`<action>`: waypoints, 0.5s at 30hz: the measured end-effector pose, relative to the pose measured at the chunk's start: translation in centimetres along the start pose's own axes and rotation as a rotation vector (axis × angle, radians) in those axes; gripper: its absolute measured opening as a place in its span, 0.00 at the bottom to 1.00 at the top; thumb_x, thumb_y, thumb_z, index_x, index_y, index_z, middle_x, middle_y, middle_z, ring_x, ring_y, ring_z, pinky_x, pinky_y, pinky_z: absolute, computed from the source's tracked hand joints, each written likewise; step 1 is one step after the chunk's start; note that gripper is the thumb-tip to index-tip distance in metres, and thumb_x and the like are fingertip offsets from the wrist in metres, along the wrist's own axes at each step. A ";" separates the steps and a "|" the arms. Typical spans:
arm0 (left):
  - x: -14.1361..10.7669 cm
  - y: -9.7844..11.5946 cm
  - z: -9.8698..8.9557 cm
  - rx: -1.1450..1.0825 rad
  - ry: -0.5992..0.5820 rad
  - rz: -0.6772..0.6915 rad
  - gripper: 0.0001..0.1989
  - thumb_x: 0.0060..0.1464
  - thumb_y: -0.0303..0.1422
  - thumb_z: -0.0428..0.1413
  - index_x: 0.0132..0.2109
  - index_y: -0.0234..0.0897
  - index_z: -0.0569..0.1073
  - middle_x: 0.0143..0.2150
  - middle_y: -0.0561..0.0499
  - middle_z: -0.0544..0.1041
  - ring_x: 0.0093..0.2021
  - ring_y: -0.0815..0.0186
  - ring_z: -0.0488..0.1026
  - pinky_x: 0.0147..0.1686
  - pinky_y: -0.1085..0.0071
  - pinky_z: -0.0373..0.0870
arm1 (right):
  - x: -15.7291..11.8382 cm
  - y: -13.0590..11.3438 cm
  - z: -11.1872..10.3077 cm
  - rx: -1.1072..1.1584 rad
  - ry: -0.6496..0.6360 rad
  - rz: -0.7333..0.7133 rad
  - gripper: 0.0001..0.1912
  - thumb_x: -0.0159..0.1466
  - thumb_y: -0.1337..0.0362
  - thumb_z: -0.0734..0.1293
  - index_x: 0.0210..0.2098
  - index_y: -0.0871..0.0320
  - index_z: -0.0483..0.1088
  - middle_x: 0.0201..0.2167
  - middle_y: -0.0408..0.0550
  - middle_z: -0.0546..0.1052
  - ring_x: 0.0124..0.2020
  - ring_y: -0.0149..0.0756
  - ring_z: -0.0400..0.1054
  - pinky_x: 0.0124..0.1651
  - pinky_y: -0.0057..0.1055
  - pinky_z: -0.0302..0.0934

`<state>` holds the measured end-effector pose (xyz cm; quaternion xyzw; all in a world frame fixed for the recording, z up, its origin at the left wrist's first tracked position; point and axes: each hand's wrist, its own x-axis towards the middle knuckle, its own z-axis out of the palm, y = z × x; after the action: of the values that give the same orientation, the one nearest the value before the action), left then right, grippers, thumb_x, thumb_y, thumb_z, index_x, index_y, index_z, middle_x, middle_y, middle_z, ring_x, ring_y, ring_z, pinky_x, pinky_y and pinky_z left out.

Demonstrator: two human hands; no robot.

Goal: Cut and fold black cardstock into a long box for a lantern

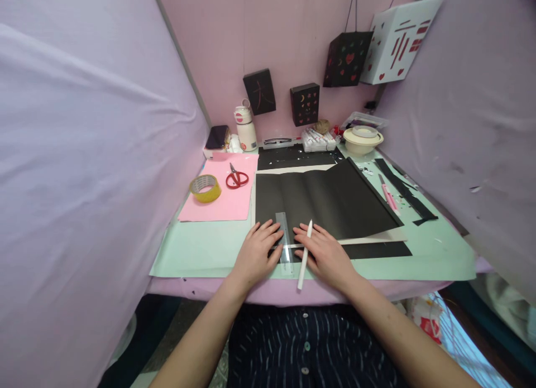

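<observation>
My left hand lies flat with its fingers spread on the black paper, its thumb and fingertips against the left edge of a clear ruler. The ruler stands upright in view over the paper's near edge. My right hand rests just right of the ruler, holding a white pen between its fingers, tip pointing away from me. The black sheet has fold lines, and its right side lifts a little. Under it are a white sheet and another black sheet.
Left: pink paper with yellow tape and red scissors. Right: a pink craft knife and black strips. At the back stand a bottle, a pack of markers and a lidded bowl; decorated boxes hang above.
</observation>
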<state>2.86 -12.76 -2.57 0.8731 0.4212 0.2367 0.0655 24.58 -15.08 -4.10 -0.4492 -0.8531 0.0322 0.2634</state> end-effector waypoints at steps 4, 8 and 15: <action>0.0 0.0 0.0 0.004 -0.002 -0.002 0.16 0.61 0.32 0.51 0.55 0.39 0.72 0.60 0.47 0.71 0.63 0.57 0.63 0.63 0.51 0.57 | 0.0 0.0 0.0 -0.002 -0.003 0.002 0.13 0.67 0.62 0.62 0.50 0.57 0.68 0.57 0.50 0.72 0.62 0.43 0.61 0.64 0.47 0.56; 0.0 0.0 0.0 0.002 -0.002 0.001 0.16 0.61 0.32 0.51 0.55 0.39 0.72 0.60 0.47 0.71 0.63 0.58 0.63 0.63 0.51 0.57 | 0.0 0.0 0.0 0.003 0.007 0.003 0.13 0.67 0.62 0.62 0.50 0.56 0.68 0.57 0.51 0.72 0.62 0.43 0.62 0.63 0.47 0.56; -0.1 -0.1 0.1 0.012 -0.013 -0.003 0.16 0.61 0.32 0.51 0.55 0.38 0.72 0.60 0.47 0.71 0.64 0.57 0.63 0.63 0.51 0.57 | -0.1 0.0 0.1 0.012 0.008 0.001 0.13 0.67 0.62 0.62 0.50 0.56 0.68 0.57 0.51 0.72 0.62 0.43 0.62 0.63 0.48 0.56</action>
<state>2.74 -12.74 -2.73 0.8743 0.4236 0.2283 0.0632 24.57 -15.11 -4.19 -0.4482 -0.8516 0.0356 0.2695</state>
